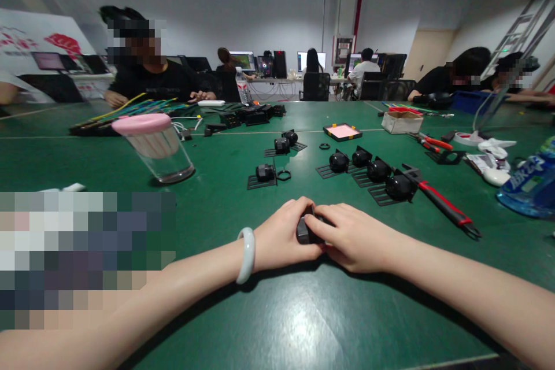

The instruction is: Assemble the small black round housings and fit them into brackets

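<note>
Both hands meet over the green table (295,324), and the black part (304,230) is right between them, close to the near side! The left hand (280,236) curls in from one side, its fingers and thumb closed around the part (a pale bangle (246,255) circles that wrist). The right hand (358,237) closes on it from the other side, fingers bent across its top; exactly where those fingertips press cannot be told, as the hands hide much of the piece.

Just beyond, four black fittings (378,169) on slotted plates run in a slanting row, the nearest just beside a red-and-black wrench (446,203). Over to the left sits another fitting (263,172), with a loose black ring (284,175) beside it. Further left, a clear cup (167,156) wears its pink lid (142,123), and across the table a co-worker (160,84) in black sits at the far edge.
</note>
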`<action>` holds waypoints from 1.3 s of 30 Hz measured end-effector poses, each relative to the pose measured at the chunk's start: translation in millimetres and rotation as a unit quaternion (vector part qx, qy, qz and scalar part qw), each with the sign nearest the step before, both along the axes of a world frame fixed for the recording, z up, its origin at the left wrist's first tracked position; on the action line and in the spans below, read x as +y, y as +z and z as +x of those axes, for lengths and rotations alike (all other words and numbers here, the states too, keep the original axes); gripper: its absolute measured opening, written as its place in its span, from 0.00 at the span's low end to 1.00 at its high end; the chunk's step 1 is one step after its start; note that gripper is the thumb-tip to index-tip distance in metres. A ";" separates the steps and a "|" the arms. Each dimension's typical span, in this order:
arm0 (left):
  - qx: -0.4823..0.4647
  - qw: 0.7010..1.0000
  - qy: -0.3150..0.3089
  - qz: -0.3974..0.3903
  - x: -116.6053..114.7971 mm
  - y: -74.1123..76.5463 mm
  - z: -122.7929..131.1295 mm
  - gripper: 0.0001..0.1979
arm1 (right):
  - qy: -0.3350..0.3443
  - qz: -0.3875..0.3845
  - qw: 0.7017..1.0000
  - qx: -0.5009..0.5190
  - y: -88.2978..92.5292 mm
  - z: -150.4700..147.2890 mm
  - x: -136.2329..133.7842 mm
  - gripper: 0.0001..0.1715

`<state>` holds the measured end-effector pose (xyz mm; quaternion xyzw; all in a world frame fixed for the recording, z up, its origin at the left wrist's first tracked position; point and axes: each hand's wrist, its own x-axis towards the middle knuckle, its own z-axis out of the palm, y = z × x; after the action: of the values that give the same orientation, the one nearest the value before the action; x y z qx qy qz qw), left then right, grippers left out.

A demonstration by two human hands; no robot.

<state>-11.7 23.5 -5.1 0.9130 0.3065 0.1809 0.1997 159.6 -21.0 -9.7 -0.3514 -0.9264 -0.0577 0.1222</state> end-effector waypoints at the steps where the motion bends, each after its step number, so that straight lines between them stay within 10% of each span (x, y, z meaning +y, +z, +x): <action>1: 0.001 1.000 0.000 0.001 0.0 0.1 0.1 0.19 | 0.000 -0.001 1.000 0.000 0.1 -0.1 0.1 0.26; 39: -0.003 1.000 0.002 -0.011 0.6 1.4 -0.4 0.20 | -0.023 -0.016 0.999 -0.017 -0.1 -0.4 -0.2 0.26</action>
<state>-12.1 24.2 -3.7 0.9098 0.3094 0.1803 0.2098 159.2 -21.2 -9.8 -0.3736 -0.9207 -0.0519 0.0999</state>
